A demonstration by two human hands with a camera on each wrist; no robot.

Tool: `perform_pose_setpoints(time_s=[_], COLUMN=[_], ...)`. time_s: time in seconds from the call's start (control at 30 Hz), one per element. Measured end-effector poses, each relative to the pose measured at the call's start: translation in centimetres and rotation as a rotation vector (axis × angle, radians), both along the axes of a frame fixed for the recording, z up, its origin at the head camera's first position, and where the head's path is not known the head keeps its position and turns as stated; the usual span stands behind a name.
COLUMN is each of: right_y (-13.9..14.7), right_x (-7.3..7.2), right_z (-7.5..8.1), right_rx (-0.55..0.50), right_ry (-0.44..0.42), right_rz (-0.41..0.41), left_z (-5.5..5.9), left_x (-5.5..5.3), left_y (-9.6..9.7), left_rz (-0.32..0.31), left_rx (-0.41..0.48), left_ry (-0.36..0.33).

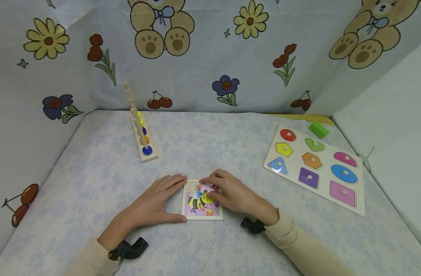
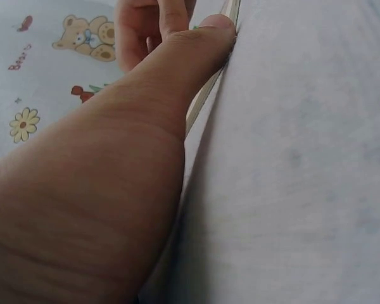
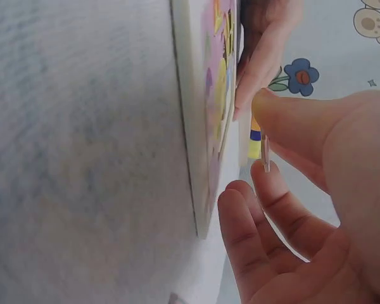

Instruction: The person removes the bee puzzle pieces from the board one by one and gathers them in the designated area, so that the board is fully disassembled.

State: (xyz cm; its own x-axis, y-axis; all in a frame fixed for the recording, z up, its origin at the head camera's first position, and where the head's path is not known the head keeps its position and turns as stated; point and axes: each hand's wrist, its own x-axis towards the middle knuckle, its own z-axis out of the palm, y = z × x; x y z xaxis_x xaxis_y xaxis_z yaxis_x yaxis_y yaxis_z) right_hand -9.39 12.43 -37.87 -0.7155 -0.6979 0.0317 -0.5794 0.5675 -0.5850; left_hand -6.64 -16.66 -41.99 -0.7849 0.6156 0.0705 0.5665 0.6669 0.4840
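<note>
Fingers of the right hand (image 1: 231, 191) pinch a thin puzzle piece (image 3: 266, 155) between thumb and fingertip, the others loosely bent, over a square puzzle tray (image 1: 201, 218). Nearest, beige sleeves (image 1: 310, 245) and black wrist straps (image 1: 129, 249) cross a pale tablecloth (image 1: 203, 249) mottled with soft grey-blue. Just beyond, the tray lies flat in the near middle of the table, its yellow-and-black bee (image 1: 195, 203) partly covered by the right hand. Spread straight, with the thumb wide apart, the left hand (image 1: 156, 201) grips nothing and rests against the tray's left edge. Farther right lies a white shape board (image 1: 324, 183) with coloured, knobbed shapes, a green block (image 1: 318, 130) beside its far edge. Far left, a wooden peg stand (image 1: 150, 156) carries blue, orange and yellow pieces. Behind the table hangs a pale cloth (image 1: 196, 78) printed with bears, flowers and cherries; a plain white wall (image 1: 400, 122) closes the right side.
</note>
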Motion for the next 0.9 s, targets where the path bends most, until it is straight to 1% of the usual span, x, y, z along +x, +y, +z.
perform_pose_setpoints(time_s=[0.33,0.67,0.9], right_y=[1.7,3.9,5.4], right_x=[0.4,0.6,0.8], right_z=[0.9,0.8,0.8], right_rx=[-0.005,-0.007,0.036], right_ry=[0.025,0.059,0.078], right_rz=[-0.026,-0.061,-0.100], left_z=[0.1,0.0,-0.1], left_x=[-0.1,-0.2,-0.1], left_y=[0.1,0.0,0.0], left_rz=[0.011,0.002,0.003], left_rx=[-0.013,-0.011,-0.003], left_ry=[-0.003,-0.006,-0.008])
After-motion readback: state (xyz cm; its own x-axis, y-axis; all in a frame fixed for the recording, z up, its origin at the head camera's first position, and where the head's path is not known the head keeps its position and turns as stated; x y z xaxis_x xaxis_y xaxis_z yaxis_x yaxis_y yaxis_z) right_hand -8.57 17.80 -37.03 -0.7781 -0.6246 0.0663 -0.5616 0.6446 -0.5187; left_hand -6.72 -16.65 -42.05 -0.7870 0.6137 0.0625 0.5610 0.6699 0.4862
